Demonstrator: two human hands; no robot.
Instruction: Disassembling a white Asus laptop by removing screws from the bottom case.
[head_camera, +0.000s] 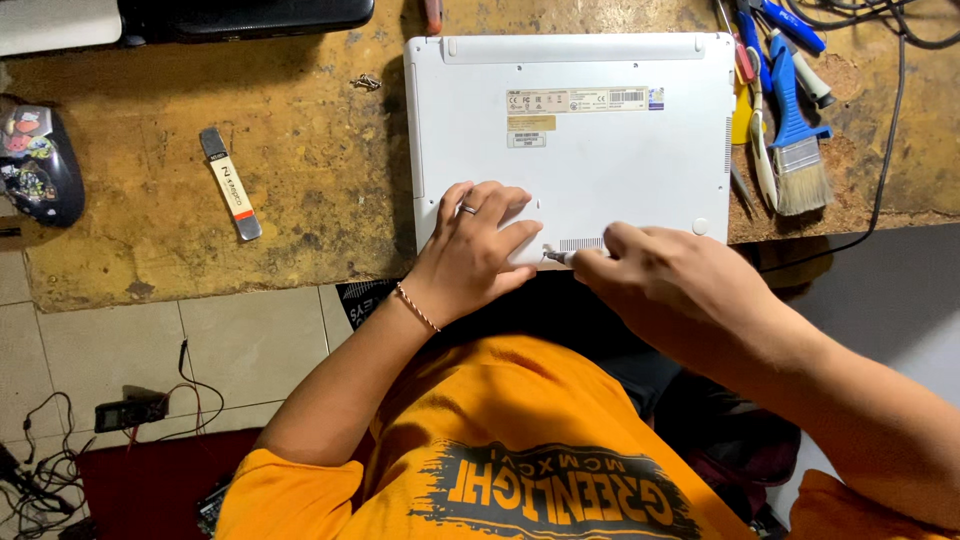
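A worn, yellow-brown bench fills the upper part of the head view, its near edge running above a tiled floor. On it lies a white laptop, shut and turned bottom up, with its near edge at the edge of the bench and a label strip across its upper half. The person in an orange shirt leans over it. The left hand lies flat on the laptop's near left corner, fingers spread apart and pressing down on the shell, a ring on one of them and a thin bracelet at the wrist. The right hand comes in from the right, its fingers closed together around a thin screwdriver, whose tip meets the laptop's bottom near the front edge, just beside the left thumb and a small vent grille. To the right of the laptop lies a blue-handled paintbrush among other small hand tools. Well to the left of it lies a flat metal pry tool, and at the bench's far left edge sits a dark computer mouse. A tiny piece of metal rests near the laptop's far left corner
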